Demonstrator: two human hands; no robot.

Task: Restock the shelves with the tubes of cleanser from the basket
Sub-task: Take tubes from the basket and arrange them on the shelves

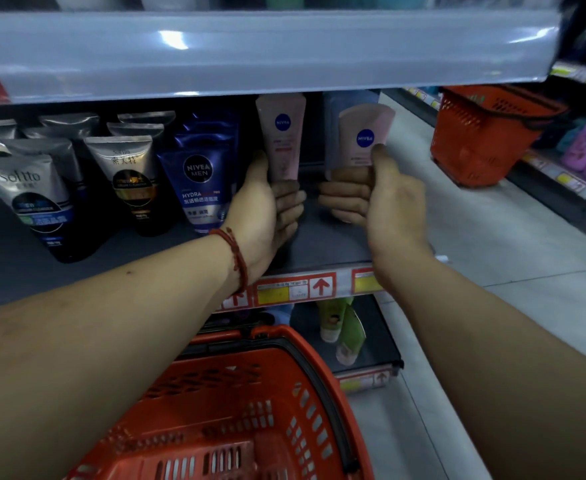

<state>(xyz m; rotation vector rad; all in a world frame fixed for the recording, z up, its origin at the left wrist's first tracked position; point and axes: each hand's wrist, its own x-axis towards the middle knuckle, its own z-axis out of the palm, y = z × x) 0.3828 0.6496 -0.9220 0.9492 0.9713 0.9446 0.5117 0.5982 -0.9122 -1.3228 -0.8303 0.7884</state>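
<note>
My left hand [267, 209] grips a pink Nivea cleanser tube [282, 133] upright over the right part of the dark shelf [319, 244]. My right hand [378, 199] holds a second pink Nivea tube [364, 133] just to the right of the first, near the shelf's right end. Both tubes stand cap down, and their caps are hidden inside my fingers. Below my arms sits the red basket [250, 410]; what I can see of its inside holds no tubes.
Blue Nivea Men tubes [198, 174] and silver-black Softto tubes [35, 199] fill the shelf's left side. The shelf above [267, 53] overhangs closely. Green tubes [343, 327] lie on the lower shelf. Another red basket [485, 133] stands on the aisle floor at right.
</note>
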